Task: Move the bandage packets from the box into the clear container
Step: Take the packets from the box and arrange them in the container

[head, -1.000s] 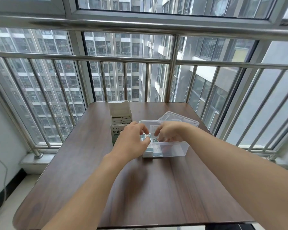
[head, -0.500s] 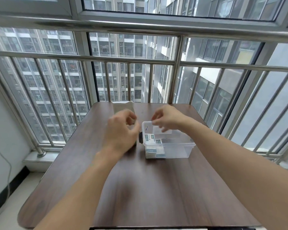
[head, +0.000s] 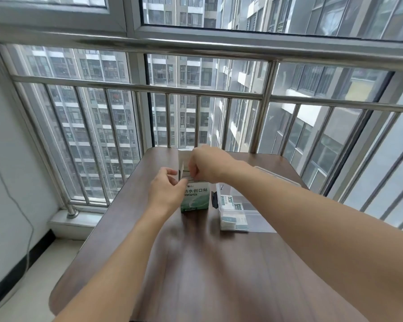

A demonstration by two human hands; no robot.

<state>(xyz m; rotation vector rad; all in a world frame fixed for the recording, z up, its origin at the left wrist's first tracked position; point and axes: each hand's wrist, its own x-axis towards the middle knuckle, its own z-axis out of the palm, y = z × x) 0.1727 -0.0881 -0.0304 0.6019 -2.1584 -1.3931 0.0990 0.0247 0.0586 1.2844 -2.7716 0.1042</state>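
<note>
1. Balcony nook, glazed, with steel railing (head: 196,89) and tower blocks beyond; dark wood bench (head: 196,263) standing against the rail.
2. On the bench: green-and-white box (head: 196,196), upright, top flap raised, set near the far edge.
3. Just right of the box, apart from it: clear container (head: 237,212), open, holding a few bandage packets (head: 233,205) flat on its floor, with more stacked at its near end.
4. Behind the container, partly hidden by the right forearm: clear lid (head: 279,176) lying on the bench.
5. Left hand (head: 166,194) against the box's left side, thumb on its front upper edge, fingers loosely curled round the far side, steadying it.
6. Right hand (head: 207,165) over the box mouth, fingers curled down and bunched at the opening; cannot tell whether pinching a packet, tips hidden.
7. At left: white wall with thin grey cable (head: 21,205) hanging down it.
</note>
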